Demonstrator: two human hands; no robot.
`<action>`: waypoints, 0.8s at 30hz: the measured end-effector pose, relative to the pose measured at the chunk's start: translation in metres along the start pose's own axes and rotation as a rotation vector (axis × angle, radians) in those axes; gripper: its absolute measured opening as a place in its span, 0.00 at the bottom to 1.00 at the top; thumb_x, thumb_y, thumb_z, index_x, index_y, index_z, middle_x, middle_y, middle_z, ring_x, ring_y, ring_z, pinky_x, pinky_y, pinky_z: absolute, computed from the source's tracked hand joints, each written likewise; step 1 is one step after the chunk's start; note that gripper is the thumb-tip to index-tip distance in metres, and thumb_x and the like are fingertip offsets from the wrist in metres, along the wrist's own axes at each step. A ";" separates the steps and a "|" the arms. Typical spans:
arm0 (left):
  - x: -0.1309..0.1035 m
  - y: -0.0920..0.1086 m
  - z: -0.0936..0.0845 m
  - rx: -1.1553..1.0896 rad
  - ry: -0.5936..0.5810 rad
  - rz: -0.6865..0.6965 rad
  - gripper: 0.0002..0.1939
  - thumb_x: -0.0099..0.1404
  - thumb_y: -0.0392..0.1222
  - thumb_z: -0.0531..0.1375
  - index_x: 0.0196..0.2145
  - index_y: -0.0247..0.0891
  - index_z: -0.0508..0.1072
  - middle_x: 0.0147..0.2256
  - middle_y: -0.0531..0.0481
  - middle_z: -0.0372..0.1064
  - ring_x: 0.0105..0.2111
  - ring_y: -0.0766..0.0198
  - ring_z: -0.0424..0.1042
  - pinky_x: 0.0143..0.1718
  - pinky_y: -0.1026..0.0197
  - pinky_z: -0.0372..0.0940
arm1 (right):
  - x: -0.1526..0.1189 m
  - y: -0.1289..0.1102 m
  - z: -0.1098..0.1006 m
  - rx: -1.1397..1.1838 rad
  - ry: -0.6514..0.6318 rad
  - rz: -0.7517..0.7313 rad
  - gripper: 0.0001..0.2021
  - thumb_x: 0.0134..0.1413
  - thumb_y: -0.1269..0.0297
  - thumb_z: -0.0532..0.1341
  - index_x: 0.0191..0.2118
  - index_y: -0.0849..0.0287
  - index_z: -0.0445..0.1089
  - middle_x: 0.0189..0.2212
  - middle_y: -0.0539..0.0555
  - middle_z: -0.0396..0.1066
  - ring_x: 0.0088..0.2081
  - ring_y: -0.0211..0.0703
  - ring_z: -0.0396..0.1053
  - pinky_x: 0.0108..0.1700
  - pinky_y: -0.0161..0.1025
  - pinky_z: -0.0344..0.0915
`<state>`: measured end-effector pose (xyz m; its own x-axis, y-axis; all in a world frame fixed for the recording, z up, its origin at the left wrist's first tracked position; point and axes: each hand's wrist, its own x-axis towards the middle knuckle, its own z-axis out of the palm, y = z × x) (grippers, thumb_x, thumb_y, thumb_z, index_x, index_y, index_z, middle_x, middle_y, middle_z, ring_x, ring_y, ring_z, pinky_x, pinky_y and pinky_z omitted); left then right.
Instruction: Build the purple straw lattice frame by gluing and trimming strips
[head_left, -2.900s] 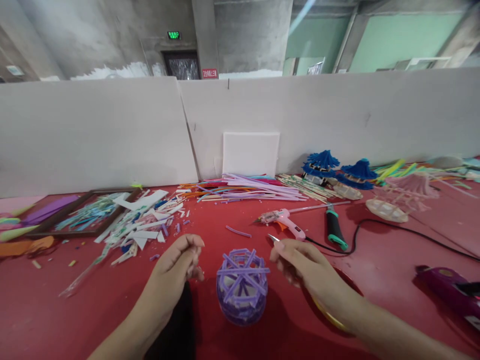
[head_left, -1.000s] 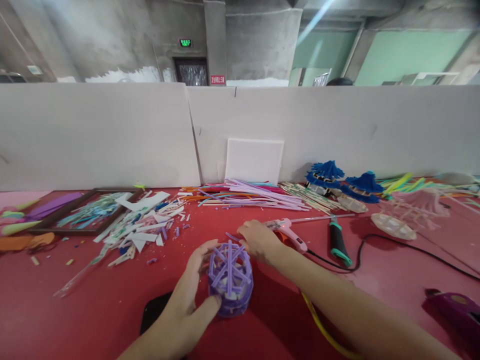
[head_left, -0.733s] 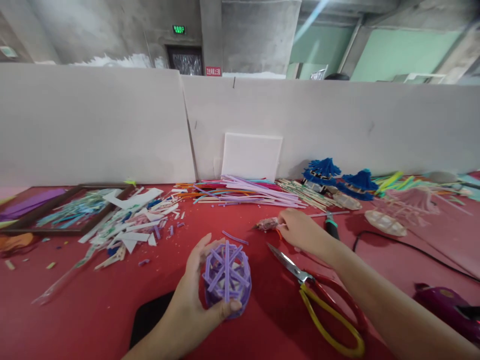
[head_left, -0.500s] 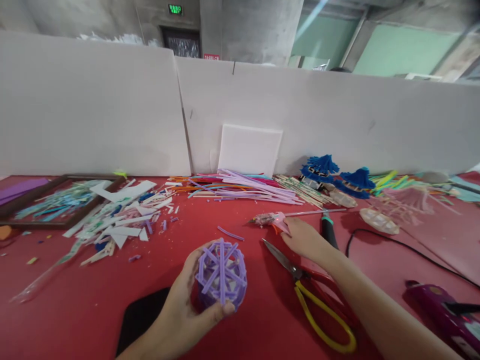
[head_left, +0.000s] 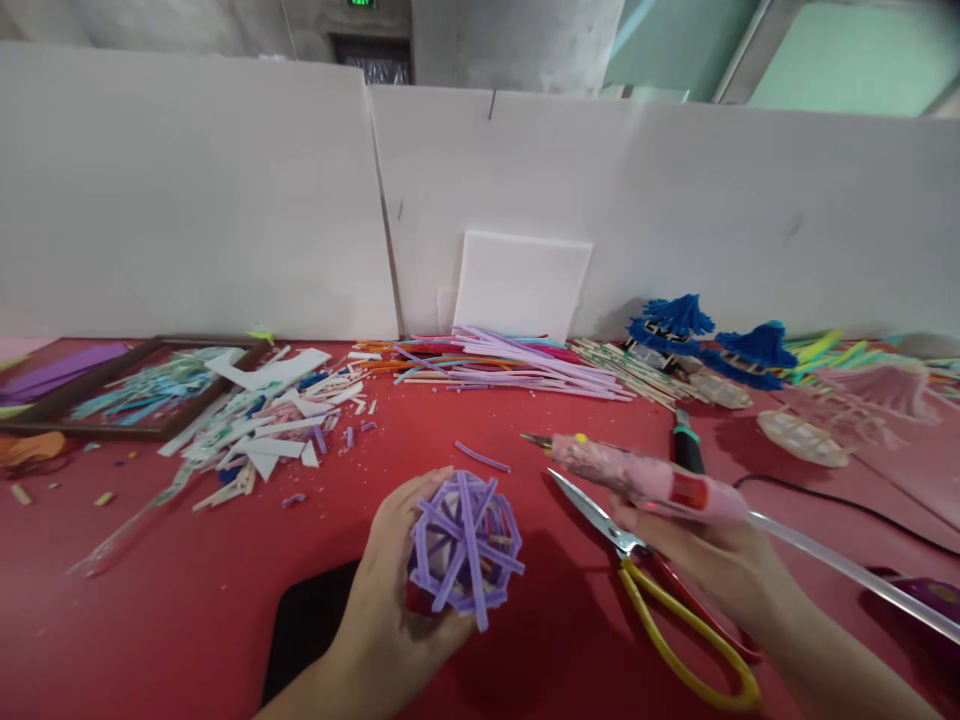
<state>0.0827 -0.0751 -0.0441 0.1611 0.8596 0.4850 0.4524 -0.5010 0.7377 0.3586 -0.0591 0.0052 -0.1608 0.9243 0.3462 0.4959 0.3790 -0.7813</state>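
Note:
A round openwork piece of purple strips (head_left: 466, 545) is held in my left hand (head_left: 390, 585), its crossed strips facing up. My right hand (head_left: 690, 550) is wrapped round a pink glue gun (head_left: 652, 480), whose metal tip points left, above and to the right of the purple piece. A clear glue stick (head_left: 847, 565) runs out from the back of the gun. Under my right hand lie scissors (head_left: 626, 540) with one yellow and one red handle. A loose purple strip (head_left: 482, 457) rests on the red table just beyond the purple piece.
A black flat object (head_left: 307, 625) lies beside my left wrist. Paper scraps (head_left: 277, 420) and a brown frame (head_left: 150, 434) are at the left. Coloured sticks (head_left: 510, 365) lie at the back. Blue-roofed models (head_left: 679, 318), a cutter (head_left: 687, 447) and a black cable (head_left: 840, 510) are at the right.
My right hand has lifted the glue gun off the table and brought it nearer, over the scissors. The purple piece has turned slightly in my left hand. The view has shifted a little.

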 end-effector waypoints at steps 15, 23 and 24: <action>-0.001 0.005 -0.005 0.267 0.019 0.331 0.40 0.64 0.43 0.64 0.68 0.38 0.50 0.60 0.39 0.61 0.61 0.51 0.59 0.63 0.51 0.57 | -0.028 -0.010 0.000 -0.103 -0.178 -0.367 0.09 0.60 0.60 0.60 0.45 0.55 0.68 0.34 0.56 0.75 0.35 0.47 0.75 0.35 0.39 0.73; -0.001 0.003 -0.006 0.269 -0.004 0.289 0.39 0.64 0.47 0.63 0.67 0.41 0.51 0.59 0.41 0.63 0.60 0.49 0.60 0.62 0.48 0.56 | -0.025 -0.018 0.012 -0.183 0.001 -0.445 0.07 0.63 0.71 0.54 0.39 0.54 0.68 0.29 0.54 0.74 0.30 0.44 0.73 0.32 0.38 0.71; -0.001 0.003 -0.006 0.279 -0.001 0.292 0.39 0.64 0.47 0.63 0.67 0.41 0.51 0.59 0.41 0.63 0.60 0.49 0.60 0.62 0.48 0.56 | -0.026 -0.017 0.013 -0.187 0.019 -0.434 0.07 0.63 0.71 0.53 0.38 0.54 0.68 0.28 0.53 0.74 0.29 0.44 0.72 0.32 0.39 0.70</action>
<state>0.0785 -0.0778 -0.0392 0.3192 0.6850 0.6549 0.6084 -0.6780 0.4125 0.3427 -0.0891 0.0028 -0.3724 0.6807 0.6308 0.5315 0.7136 -0.4563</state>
